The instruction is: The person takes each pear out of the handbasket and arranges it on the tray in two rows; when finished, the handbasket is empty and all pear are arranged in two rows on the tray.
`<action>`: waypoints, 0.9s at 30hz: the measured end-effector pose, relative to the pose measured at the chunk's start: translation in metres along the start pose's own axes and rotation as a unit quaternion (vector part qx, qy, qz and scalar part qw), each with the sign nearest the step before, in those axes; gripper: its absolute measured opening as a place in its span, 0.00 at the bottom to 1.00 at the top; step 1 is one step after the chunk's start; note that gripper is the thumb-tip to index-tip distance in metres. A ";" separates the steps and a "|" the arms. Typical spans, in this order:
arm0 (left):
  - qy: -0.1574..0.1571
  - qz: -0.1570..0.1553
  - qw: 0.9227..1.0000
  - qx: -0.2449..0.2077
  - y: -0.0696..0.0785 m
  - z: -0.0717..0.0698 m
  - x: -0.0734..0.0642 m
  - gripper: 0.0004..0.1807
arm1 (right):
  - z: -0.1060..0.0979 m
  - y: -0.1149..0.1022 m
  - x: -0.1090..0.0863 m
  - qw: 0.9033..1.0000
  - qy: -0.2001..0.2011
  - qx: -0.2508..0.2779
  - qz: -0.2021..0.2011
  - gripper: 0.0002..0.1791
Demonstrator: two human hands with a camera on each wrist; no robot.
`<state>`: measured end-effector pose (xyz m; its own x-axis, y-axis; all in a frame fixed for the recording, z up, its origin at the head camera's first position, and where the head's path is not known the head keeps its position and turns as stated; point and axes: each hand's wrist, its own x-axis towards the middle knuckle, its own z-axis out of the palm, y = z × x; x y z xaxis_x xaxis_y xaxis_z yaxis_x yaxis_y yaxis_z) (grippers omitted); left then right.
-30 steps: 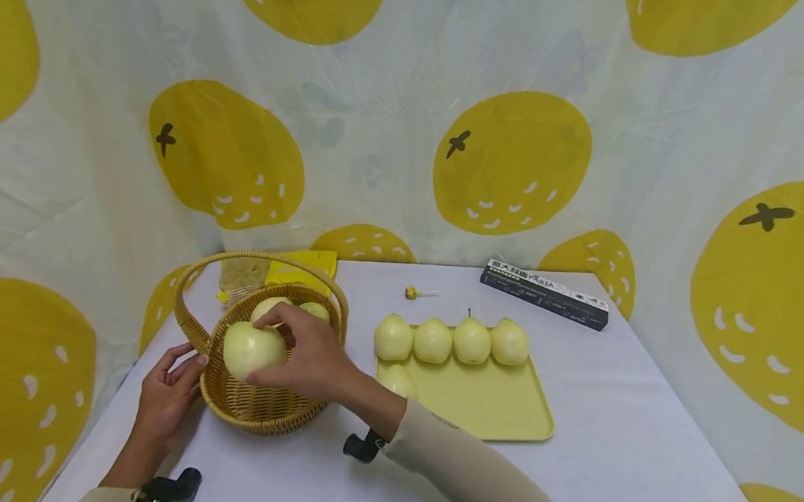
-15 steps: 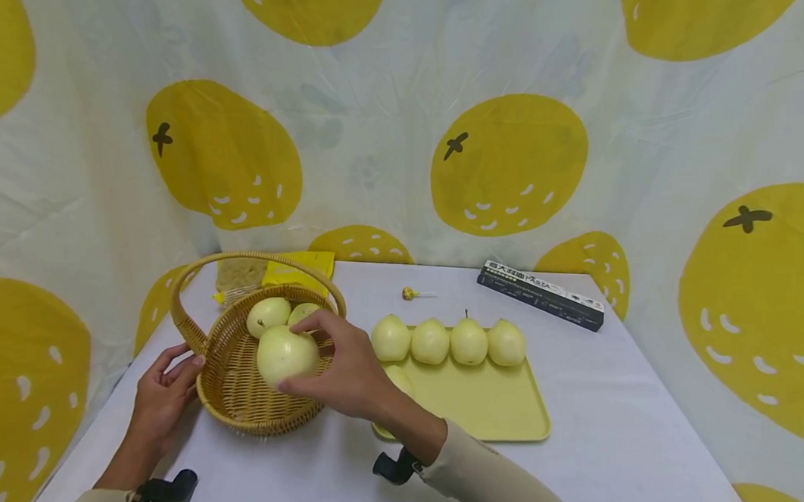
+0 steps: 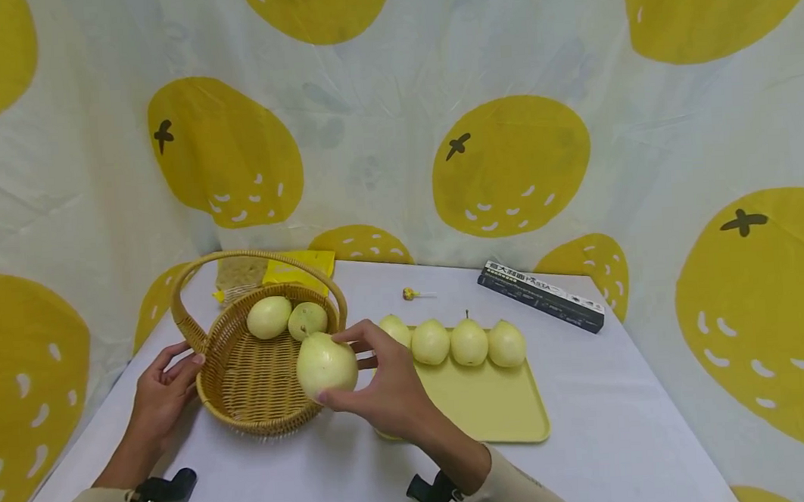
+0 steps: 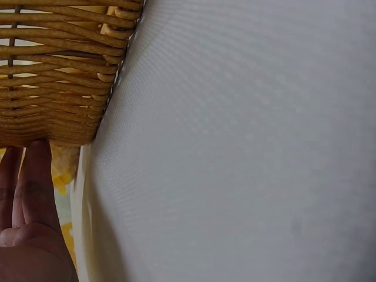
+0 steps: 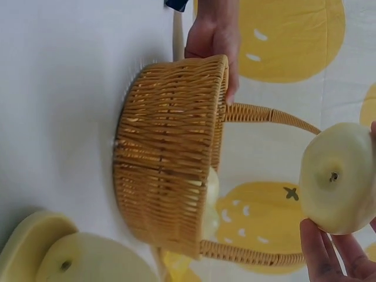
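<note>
My right hand (image 3: 395, 388) holds a pale yellow-green pear (image 3: 327, 365) between thumb and fingers, raised at the right rim of the wicker basket (image 3: 264, 421). In the right wrist view, the held pear (image 5: 338, 176) shows its dimpled end, with fingertips against its side. Two more pears, one a rounded pear (image 3: 269, 317) and one a smaller pear (image 3: 308, 319), lie at the back inside the basket. My left hand (image 3: 160, 392) holds the basket's left rim by the handle's base; in the left wrist view its fingers (image 4: 38, 188) meet the woven wall.
Right of the basket lies a yellow tray (image 3: 485, 410) with a row of several pears (image 3: 469, 342) along its back edge. Behind stand a lollipop (image 3: 411, 293), a black pasta box (image 3: 541, 297) and a yellow packet (image 3: 300, 268). A fruit-print curtain (image 3: 368, 131) closes off the back.
My right hand has moved the pear rightward, from over the basket's left part to its right rim, uncovering the two pears inside. My left hand has stayed at the basket.
</note>
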<state>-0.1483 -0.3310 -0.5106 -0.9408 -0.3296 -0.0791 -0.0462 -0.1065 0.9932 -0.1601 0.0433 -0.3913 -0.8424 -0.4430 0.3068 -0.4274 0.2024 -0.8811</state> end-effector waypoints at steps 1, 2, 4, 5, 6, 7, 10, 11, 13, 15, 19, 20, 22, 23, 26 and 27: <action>-0.001 0.002 1.000 -0.002 0.000 0.000 0.000 0.23 | -0.002 0.000 -0.002 1.000 0.004 0.000 0.003 0.34; -0.002 0.003 1.000 -0.002 0.000 0.000 0.000 0.23 | -0.004 0.000 -0.004 1.000 0.008 0.000 0.006 0.34; -0.002 0.008 1.000 -0.005 0.000 0.000 0.000 0.23 | -0.008 0.001 -0.008 1.000 0.018 -0.001 0.013 0.34; -0.002 0.009 1.000 -0.005 0.000 0.000 0.000 0.23 | -0.010 0.002 -0.010 1.000 0.023 -0.001 0.015 0.34; -0.002 0.010 1.000 -0.005 0.000 0.000 0.000 0.23 | -0.012 0.003 -0.012 0.999 0.028 -0.001 0.017 0.33; -0.001 0.011 1.000 -0.004 0.000 0.000 0.000 0.23 | -0.015 0.004 -0.014 0.999 0.033 -0.001 0.020 0.33; 0.000 0.009 1.000 -0.003 0.000 0.000 0.000 0.23 | -0.021 0.008 -0.021 0.999 0.047 0.001 0.026 0.33; 0.001 0.008 1.000 -0.002 0.000 0.000 0.000 0.23 | -0.023 0.010 -0.023 0.998 0.051 0.000 0.027 0.33; 0.002 0.006 1.000 -0.002 -0.001 0.000 -0.001 0.23 | -0.028 0.014 -0.028 0.998 0.059 -0.007 0.036 0.33; 0.002 0.004 1.000 0.000 -0.001 0.000 -0.001 0.23 | -0.032 0.018 -0.032 0.996 0.069 -0.014 0.046 0.34; 0.003 -0.001 1.000 0.003 -0.003 0.000 0.000 0.24 | -0.041 0.027 -0.040 0.994 0.086 -0.028 0.068 0.34; 0.004 -0.003 1.000 0.006 -0.003 0.000 0.000 0.25 | -0.043 0.029 -0.042 0.993 0.091 -0.029 0.073 0.34; 0.005 -0.008 1.000 0.009 -0.003 -0.001 0.001 0.25 | -0.048 0.033 -0.045 0.991 0.098 -0.035 0.080 0.34; 0.005 -0.010 1.000 0.011 -0.003 -0.001 0.001 0.26 | -0.050 0.036 -0.046 0.990 0.102 -0.038 0.084 0.34; 0.005 -0.013 1.000 0.015 -0.003 -0.001 0.002 0.26 | -0.058 0.044 -0.052 0.987 0.116 -0.048 0.100 0.34; 0.005 -0.013 1.000 0.015 -0.003 0.000 0.002 0.26 | -0.060 0.047 -0.054 0.986 0.121 -0.050 0.106 0.34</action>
<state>-0.1498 -0.3317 -0.5139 -0.9356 -0.3368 -0.1055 -0.0809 -0.0862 0.9930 -0.1547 0.1292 -0.4270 -0.9646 -0.1626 0.2076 -0.2538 0.3591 -0.8981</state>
